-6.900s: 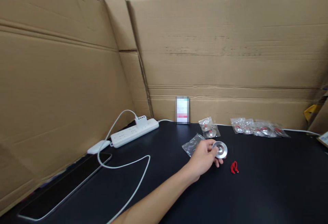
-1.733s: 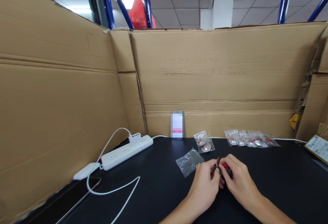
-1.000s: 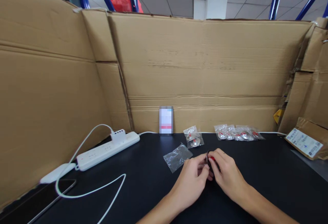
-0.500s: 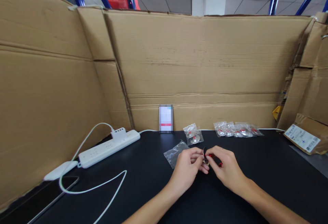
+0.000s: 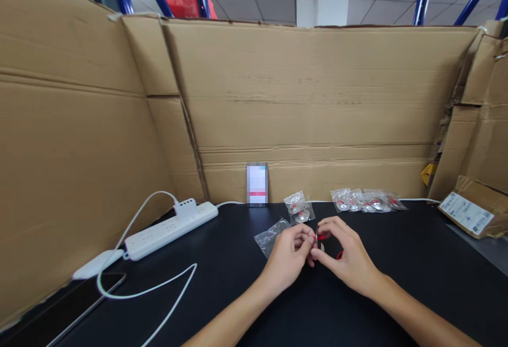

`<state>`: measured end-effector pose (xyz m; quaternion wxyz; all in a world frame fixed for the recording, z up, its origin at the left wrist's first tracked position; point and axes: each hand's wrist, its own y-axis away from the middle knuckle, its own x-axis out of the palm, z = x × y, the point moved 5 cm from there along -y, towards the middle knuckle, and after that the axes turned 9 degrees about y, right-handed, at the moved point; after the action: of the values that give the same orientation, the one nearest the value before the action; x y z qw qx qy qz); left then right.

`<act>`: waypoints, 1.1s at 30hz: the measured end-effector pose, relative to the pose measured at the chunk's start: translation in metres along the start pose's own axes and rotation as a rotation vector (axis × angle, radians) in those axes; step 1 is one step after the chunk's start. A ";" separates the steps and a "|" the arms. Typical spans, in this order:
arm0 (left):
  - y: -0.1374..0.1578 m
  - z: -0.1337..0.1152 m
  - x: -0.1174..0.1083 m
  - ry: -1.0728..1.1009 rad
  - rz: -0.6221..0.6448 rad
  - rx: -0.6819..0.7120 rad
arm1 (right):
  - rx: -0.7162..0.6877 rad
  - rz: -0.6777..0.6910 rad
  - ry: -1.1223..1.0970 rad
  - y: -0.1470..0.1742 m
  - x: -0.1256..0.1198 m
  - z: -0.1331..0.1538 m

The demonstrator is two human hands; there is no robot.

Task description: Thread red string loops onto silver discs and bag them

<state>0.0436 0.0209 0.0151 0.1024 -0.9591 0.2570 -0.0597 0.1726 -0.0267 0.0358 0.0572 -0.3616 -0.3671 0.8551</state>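
My left hand (image 5: 291, 249) is closed, pinching a small thin disc with a red part (image 5: 316, 238) that I see almost edge-on. My right hand (image 5: 345, 249) curves round the same disc from the other side, its fingers at the upper edge and its thumb near the lower one. A red loop (image 5: 339, 255) shows in the gap under the right fingers; whether it joins the disc I cannot tell. Left of the hands lies a clear plastic bag (image 5: 270, 237), flat on the black table (image 5: 317, 315).
Bagged round metal pieces with red parts (image 5: 301, 215) lie just behind the hands, with several more (image 5: 369, 203) farther right. A phone-like screen (image 5: 257, 185) leans on the cardboard wall (image 5: 317, 93). At left are a power strip (image 5: 170, 230) and cable; at right, a labelled parcel (image 5: 468, 213).
My right hand has opened wider, from a pinch at the disc to fingers and thumb spread around its edge. The disc has turned more edge-on. Both hands have shifted slightly left.
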 end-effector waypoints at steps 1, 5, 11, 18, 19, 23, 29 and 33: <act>0.000 0.000 0.001 0.004 0.006 -0.004 | 0.010 0.006 -0.021 0.000 0.001 -0.002; -0.001 -0.001 0.000 -0.006 0.036 -0.002 | 0.083 0.007 -0.159 0.001 0.005 -0.009; -0.008 0.003 -0.010 -0.014 -0.040 0.034 | 0.097 -0.026 -0.133 0.000 0.003 -0.011; -0.003 -0.001 -0.009 -0.084 -0.103 0.010 | -0.015 -0.041 0.030 0.002 -0.003 -0.009; -0.001 -0.004 -0.008 -0.116 -0.096 0.021 | -0.027 -0.039 0.035 0.002 -0.004 -0.009; 0.003 -0.013 0.000 -0.245 -0.013 0.084 | -0.077 0.011 0.004 0.004 -0.001 -0.003; 0.001 -0.010 -0.001 -0.157 0.021 0.068 | 0.116 0.074 -0.219 0.003 0.008 -0.012; -0.006 -0.011 -0.014 -0.213 -0.024 0.061 | 0.183 0.036 -0.141 0.000 0.002 -0.031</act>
<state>0.0325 0.0316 0.0262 0.1577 -0.9594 0.2313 0.0336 0.1915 -0.0076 0.0198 0.0488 -0.3003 -0.2839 0.9093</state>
